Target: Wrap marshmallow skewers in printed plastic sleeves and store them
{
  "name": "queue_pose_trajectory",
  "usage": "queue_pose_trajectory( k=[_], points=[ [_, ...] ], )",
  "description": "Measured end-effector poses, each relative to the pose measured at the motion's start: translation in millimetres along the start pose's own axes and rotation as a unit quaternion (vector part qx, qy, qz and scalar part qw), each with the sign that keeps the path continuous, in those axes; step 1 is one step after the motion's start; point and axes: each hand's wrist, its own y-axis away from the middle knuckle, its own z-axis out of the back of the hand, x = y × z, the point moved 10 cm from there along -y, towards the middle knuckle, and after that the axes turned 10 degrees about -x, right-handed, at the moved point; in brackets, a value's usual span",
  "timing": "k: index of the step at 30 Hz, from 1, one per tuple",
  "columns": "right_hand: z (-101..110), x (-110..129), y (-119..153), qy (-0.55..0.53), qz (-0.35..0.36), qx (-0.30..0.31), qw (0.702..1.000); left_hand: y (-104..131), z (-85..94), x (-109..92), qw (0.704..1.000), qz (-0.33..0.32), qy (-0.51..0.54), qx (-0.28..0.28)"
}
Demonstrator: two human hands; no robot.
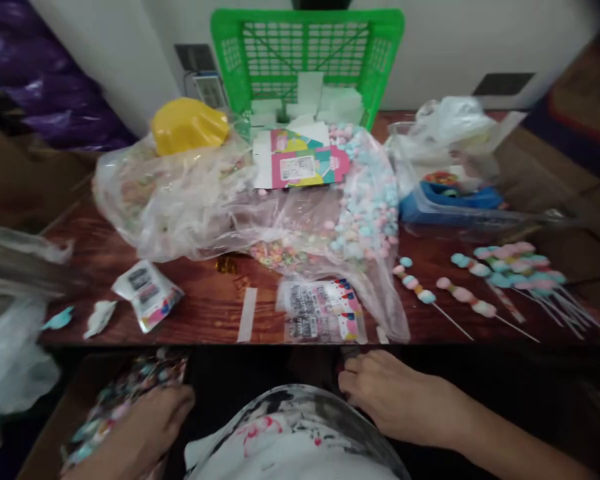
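My left hand [157,417] is low at the left, beside a cardboard box [47,427] full of small colourful wrapped pieces. Its fingers look curled and slightly blurred; what they hold, if anything, is hidden. Just below the table's front edge, my right hand [387,393] is closed, its fingertips turned down out of sight. Above it on the table lie a printed clear pouch [313,317] and a large clear bag [367,200] of pastel marshmallows. To the right are two marshmallow skewers, one [417,288] nearer and one [465,297] farther right, and a pile of similar skewers [525,267].
A green basket [307,17] with white cards stands at the back. Nearby are a yellow object [187,127], a colourful printed card [305,167] and a clear bin [450,213] with a blue tray. A silver packet [147,293] lies left on the wooden table [200,310].
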Motion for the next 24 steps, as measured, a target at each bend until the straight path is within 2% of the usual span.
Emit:
queue_pose_trajectory(
  k=[2,4,6,8,10,12,15,17,19,22,24],
  points=[
    [-1.0,-2.0,2.9,-0.022,-0.032,-0.005,0.999,-28.2,27.9,-78.9,0.987,-0.132,0.073,-0.063],
    [-4.9,-2.9,6.1,-0.031,-0.055,-0.021,0.998,-48.8,52.8,-160.6,0.952,-0.265,0.114,-0.105],
    [-7.8,-3.3,12.2,-0.021,-0.066,-0.04,0.997,-70.4,55.2,-220.9,0.936,-0.331,0.043,-0.112],
    [-4.0,-9.6,24.1,-0.017,-0.09,-0.067,0.994,-91.7,38.4,-254.9,0.933,-0.347,-0.054,-0.077],
    [9.3,-25.8,44.8,-0.04,-0.141,-0.113,0.983,-105.9,21.2,-267.7,0.93,-0.348,-0.112,-0.045],
    [28.7,-51.8,75.5,-0.083,-0.207,-0.182,0.958,-111.8,10.7,-268.3,0.926,-0.352,-0.133,-0.03],
    [59.7,-104.4,134.0,-0.103,-0.295,-0.307,0.899,-111.2,7.1,-259.3,0.925,-0.351,-0.141,-0.023],
    [78.7,-145.0,175.4,-0.032,-0.359,-0.382,0.851,-108.1,11.2,-254.8,0.926,-0.351,-0.133,-0.026],
    [86.9,-187.0,208.0,0.045,-0.44,-0.394,0.806,-105.1,16.3,-254.4,0.926,-0.356,-0.122,-0.032],
    [93.9,-235.8,226.3,0.086,-0.487,-0.38,0.782,-104.0,16.2,-258.1,0.924,-0.36,-0.127,-0.027],
    [99.3,-258.9,229.5,0.111,-0.512,-0.36,0.772,-105.4,10.9,-261.7,0.921,-0.359,-0.146,-0.025]
  ],
)
